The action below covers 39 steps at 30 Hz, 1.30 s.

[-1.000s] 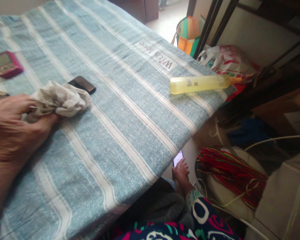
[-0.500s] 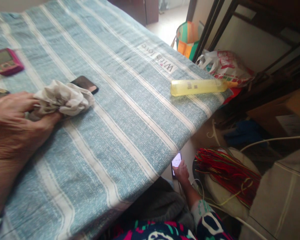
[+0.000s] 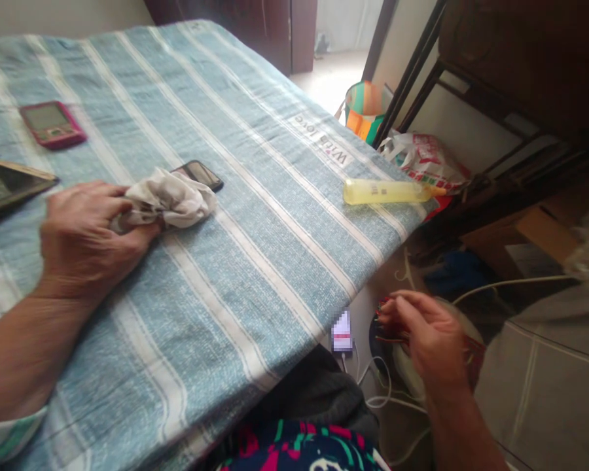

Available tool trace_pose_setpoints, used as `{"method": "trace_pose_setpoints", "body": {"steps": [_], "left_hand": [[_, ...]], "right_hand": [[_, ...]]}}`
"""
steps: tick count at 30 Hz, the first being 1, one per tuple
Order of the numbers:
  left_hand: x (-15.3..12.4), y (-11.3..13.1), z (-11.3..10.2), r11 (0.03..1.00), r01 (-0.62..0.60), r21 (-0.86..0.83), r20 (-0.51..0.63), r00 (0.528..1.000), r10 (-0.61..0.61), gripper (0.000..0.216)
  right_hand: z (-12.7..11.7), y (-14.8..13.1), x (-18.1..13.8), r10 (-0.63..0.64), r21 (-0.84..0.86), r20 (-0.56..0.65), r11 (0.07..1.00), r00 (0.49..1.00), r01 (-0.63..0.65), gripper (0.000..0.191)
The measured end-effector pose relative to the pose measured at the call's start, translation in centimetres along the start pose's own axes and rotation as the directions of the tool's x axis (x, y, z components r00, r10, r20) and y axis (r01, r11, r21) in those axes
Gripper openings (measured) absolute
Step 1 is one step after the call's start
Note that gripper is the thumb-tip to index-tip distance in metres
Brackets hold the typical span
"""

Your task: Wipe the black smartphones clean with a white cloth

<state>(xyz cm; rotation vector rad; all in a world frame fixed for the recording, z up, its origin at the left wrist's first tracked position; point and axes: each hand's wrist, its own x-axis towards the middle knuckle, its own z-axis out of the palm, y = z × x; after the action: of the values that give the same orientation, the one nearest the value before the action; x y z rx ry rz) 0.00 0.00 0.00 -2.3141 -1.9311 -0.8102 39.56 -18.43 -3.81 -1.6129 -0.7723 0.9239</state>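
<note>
On the table, my left hand is closed around a crumpled whitish cloth. Partly behind that cloth lies a small dark phone. My right hand is off the table's edge, above a bundle of red and dark cords on a round seat. Its fingers are curled toward the thumb, and I cannot make out whether anything is between them. Left of my right hand, below the table edge, a lit smartphone has a white cable at its lower end.
A blue striped cloth covers the table. A yellow bottle lies near its right corner. A pink handheld device and a dark framed device lie at left. Bags and a cardboard box stand beyond.
My right hand has left the lit smartphone and risen to the right, over the cords. My left hand still grips the cloth; the view has shifted, showing more of the table's left side.
</note>
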Motion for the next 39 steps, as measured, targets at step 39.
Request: {"method": "trace_pose_setpoints", "body": {"steps": [39], "left_hand": [[-2.5, -3.2, -3.0, 0.981, -0.051, -0.187, -0.016, 0.999, 0.049, 0.026]], "right_hand": [[32.2, -13.6, 4.0, -0.164, -0.161, 0.974, -0.017, 0.156, 0.987, 0.018]]}}
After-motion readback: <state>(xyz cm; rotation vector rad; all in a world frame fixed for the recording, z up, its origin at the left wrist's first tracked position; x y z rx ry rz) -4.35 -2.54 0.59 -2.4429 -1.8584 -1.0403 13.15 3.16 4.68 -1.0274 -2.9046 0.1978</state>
